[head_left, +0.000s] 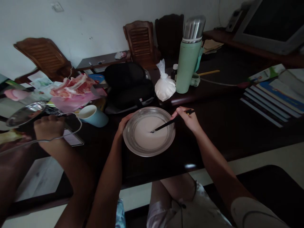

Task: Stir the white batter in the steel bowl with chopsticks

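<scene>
A shallow metal bowl (129, 139) sits on the dark table in front of me, with a pale, milky liquid (149, 141) in it. My left hand (123, 123) grips the bowl's left side; some of its fingers are hidden behind the rim. At the right rim, my right hand (188, 119) is closed around black chopsticks (167, 123) with gold-coloured bands near the top. Their lower tips dip into the liquid near the bowl's middle. Behind the bowl stands a knotted clear plastic bag of white powder (165, 88).
A tall green thermos (188, 66) stands behind the bag. Left are a black bag (129, 84), blue cup (93, 116), raw meat (74, 86) on pink plastic, and a metal dish (27, 114). Another person's hand (49, 128) is near a white cable. Stacked books (268, 103) lie right.
</scene>
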Demonstrator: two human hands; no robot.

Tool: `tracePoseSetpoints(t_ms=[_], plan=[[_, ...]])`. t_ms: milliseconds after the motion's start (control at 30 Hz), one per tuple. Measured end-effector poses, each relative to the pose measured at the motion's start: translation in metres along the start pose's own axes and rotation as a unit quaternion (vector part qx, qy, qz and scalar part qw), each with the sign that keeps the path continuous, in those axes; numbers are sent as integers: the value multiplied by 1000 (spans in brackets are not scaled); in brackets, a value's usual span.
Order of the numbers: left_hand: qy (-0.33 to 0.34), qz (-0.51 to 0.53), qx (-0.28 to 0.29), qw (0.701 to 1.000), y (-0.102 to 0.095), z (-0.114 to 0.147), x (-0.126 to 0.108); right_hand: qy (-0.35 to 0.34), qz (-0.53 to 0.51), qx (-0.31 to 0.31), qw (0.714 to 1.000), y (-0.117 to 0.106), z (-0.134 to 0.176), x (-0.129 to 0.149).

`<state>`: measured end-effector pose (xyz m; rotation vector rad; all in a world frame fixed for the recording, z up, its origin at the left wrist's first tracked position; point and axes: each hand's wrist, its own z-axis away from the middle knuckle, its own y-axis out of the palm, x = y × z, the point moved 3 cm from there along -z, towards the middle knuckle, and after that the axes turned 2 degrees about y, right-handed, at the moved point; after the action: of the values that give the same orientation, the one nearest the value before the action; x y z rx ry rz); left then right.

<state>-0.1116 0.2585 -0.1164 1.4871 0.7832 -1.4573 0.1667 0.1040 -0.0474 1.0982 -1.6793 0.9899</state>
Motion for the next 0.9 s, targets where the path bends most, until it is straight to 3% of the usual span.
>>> tracePoseSetpoints(t_ms=[133, 300, 500, 667, 733, 900], plan=[[-3, 4, 10, 1000, 2, 1, -2, 31, -43, 65, 996, 9, 2, 1], [-4, 2, 11, 1000, 2, 1, -2, -20, -9, 129, 991, 23, 5, 0], [4, 1, 27, 1000, 1, -2, 0, -45, 20, 74, 996, 15, 2, -5], [6, -9, 4, 1000, -1, -2, -1, -4, -12, -1, 1000, 0, 0, -1], [4, -12, -3, 1000, 0, -1, -2, 13, -33, 11, 999, 0, 0, 0], [0, -7, 7, 1000, 2, 0, -3, 4, -35, 109, 993, 16, 3, 0]])
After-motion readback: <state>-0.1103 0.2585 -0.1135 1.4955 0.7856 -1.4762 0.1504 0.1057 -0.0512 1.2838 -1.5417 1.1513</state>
